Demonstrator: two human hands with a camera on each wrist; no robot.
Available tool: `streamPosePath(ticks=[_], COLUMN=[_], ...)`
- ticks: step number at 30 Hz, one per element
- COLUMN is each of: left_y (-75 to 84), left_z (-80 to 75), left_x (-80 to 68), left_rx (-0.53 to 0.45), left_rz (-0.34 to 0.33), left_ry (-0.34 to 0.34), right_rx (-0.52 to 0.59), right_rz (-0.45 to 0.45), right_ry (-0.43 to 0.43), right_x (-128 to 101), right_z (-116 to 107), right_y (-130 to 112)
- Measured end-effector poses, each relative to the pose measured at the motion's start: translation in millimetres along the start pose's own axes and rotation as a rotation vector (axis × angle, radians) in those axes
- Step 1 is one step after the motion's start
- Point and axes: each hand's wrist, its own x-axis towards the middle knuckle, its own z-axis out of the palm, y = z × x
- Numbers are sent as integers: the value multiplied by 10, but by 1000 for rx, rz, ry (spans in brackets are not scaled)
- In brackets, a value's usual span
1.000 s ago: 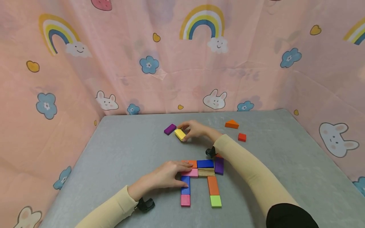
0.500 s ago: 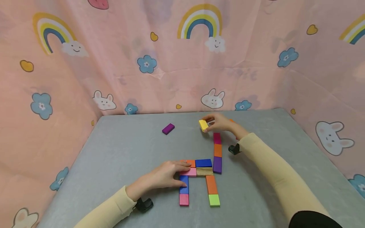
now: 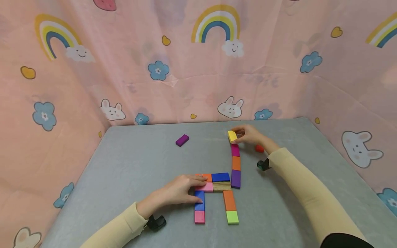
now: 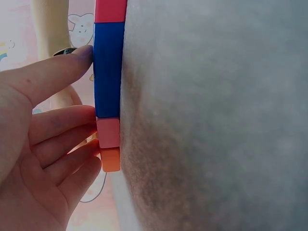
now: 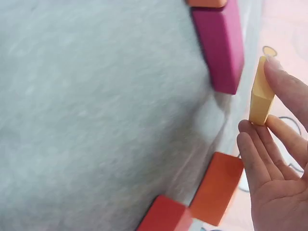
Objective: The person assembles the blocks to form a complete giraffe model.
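Observation:
My right hand (image 3: 249,133) pinches a yellow block (image 3: 232,136) between thumb and fingertips, just past the far end of the magenta block (image 3: 235,150). In the right wrist view, a gap shows between the yellow block and the magenta one. Below the magenta block run an orange block (image 3: 236,163) and a purple block (image 3: 235,179) in a column. My left hand (image 3: 176,192) rests at the flat arrangement's left side, fingers over the pink block (image 3: 208,187) and the orange block behind it. Its thumb touches the upright blue block (image 3: 200,196).
Beside these lie a blue block (image 3: 221,177), a wood-grain block (image 3: 222,186), and legs ending in pink (image 3: 200,217) and lime green (image 3: 232,217) blocks. A loose purple block (image 3: 182,140) lies far left. Red (image 5: 163,215) and orange (image 5: 217,187) blocks lie near the right hand.
My right hand has carried the yellow block rightward from beside the loose purple block to the top of the column. The left hand has stayed in place.

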Motion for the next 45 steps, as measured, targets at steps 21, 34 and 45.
streamPosePath(ticks=[21, 34, 45], left_y=[20, 4, 23], left_z=[-14, -8, -17], left_x=[6, 7, 5], left_rx=[-4, -4, 5], left_rz=[-5, 2, -1], left_ry=[-3, 4, 12], right_rx=[-106, -156, -151], right_rz=[13, 11, 56], right_ry=[63, 107, 126], right_x=[-20, -59, -51], right_z=[89, 170, 200], right_y=[130, 73, 47])
